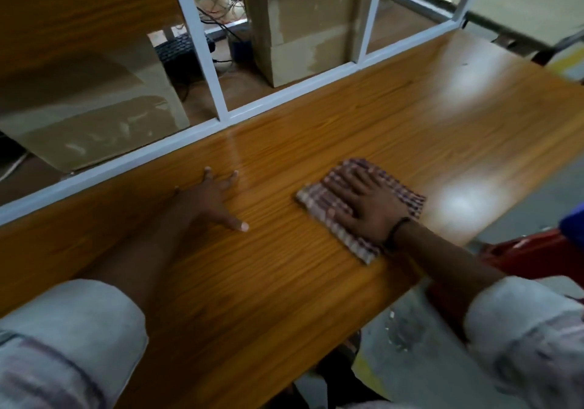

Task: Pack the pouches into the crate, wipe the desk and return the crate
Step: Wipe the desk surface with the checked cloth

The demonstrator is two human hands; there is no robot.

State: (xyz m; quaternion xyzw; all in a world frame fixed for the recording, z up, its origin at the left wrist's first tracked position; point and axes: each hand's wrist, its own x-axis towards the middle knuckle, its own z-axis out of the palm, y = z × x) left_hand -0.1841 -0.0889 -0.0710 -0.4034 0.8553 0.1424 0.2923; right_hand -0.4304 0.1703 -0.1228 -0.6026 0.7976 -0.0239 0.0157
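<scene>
A folded checked cloth (344, 231) lies flat on the wooden desk (316, 137), right of centre. My right hand (363, 203) presses down on the cloth with fingers spread flat, palm covering its middle. My left hand (211, 200) rests flat on the bare desk to the left of the cloth, fingers apart, holding nothing. A red crate (534, 257) shows partly beyond the desk's near edge at the right, below desk level. No pouches are in view.
A white-framed glass partition (221, 118) runs along the desk's far edge. Behind it stand cardboard boxes (303, 23), cables and a dark keyboard (180, 51). Grey floor (420, 361) lies below the desk's near edge. A blue object (573, 225) sits at the right edge.
</scene>
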